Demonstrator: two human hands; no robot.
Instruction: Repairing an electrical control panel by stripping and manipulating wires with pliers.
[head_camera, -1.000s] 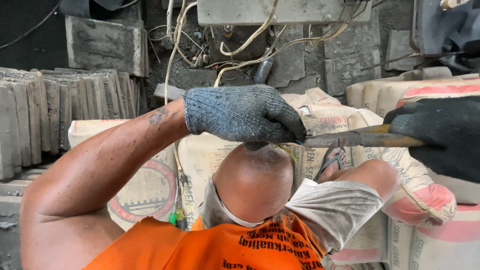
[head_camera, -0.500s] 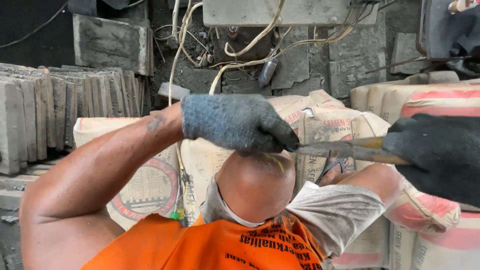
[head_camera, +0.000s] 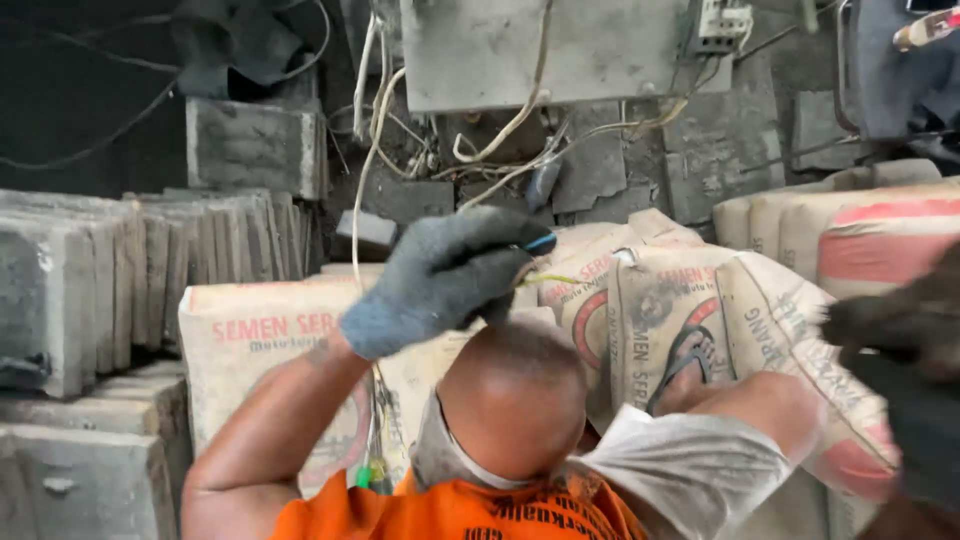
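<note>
My left hand, in a grey knit glove, is raised above a bald head seen from above. Its fingers are closed around a thin dark tool with a blue end, and a yellowish strip sticks out beside it. My right hand, in a black glove, is blurred at the right edge and apart from the left hand. Whether it holds anything does not show. An orange shirt and a white sleeve fill the bottom of the view.
Cement sacks are stacked in front, and a sandalled foot rests on one. Grey concrete slabs stand on edge at the left. A grey metal box with loose cables hangs on the wall behind. More sacks lie at the right.
The long thin tool that spanned both gloves no longer reaches my right hand. My left hand has risen and turned. My right hand has pulled away to the right edge.
</note>
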